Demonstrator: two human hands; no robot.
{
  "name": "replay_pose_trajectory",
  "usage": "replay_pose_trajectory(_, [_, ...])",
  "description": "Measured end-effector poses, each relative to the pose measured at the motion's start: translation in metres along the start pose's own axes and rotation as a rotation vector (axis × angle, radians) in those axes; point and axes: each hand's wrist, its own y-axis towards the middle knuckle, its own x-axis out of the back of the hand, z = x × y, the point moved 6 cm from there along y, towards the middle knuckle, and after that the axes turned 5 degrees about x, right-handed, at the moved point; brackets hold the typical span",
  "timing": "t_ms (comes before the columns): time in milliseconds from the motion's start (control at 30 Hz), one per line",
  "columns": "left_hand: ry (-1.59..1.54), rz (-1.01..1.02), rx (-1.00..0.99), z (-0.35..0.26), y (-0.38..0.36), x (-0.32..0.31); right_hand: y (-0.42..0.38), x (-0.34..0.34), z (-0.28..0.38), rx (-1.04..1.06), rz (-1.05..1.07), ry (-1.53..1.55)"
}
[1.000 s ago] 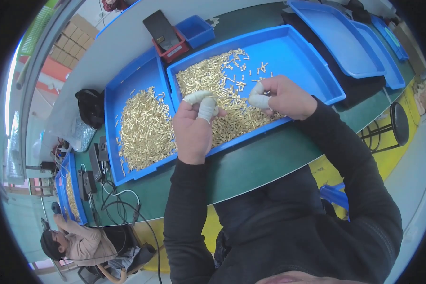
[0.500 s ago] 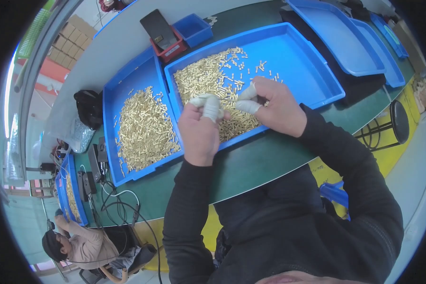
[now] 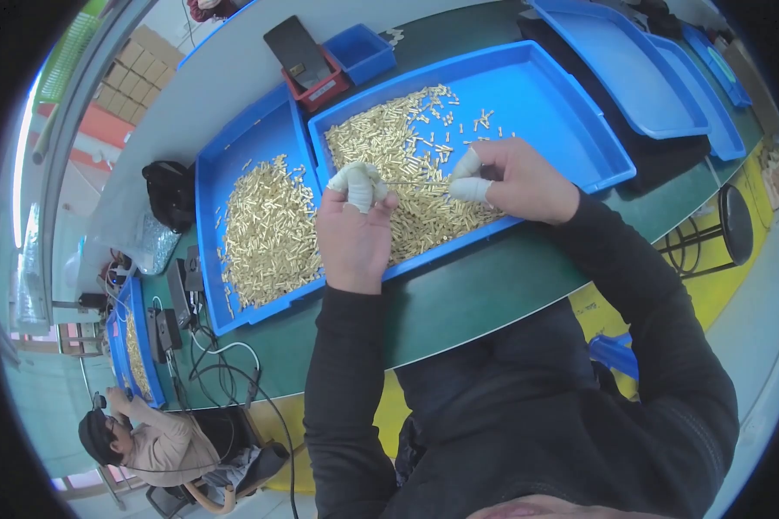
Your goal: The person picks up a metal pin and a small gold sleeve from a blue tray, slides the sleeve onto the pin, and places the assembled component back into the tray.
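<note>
Over the green tabletop (image 3: 459,316), your left hand (image 3: 355,233) and right hand (image 3: 526,183) have spread apart, revealing a thin rod (image 3: 417,182) pinched by both, apparently steadied, above brass-coloured pins (image 3: 381,128) in the blue tray (image 3: 550,108) at one o'clock.

I can't read any wording from here; the pale label (image 3: 324,88) on the red bin (image 3: 308,100) carries marks too small and blurred for me to make out.
</note>
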Motion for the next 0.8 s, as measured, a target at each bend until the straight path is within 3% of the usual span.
replay_pose_trajectory(800, [0.146, 0.139, 0.048, 0.0025, -0.0041, -0.0013, -0.0005, 0.01, 0.0051, 0.008, 0.045, -0.027])
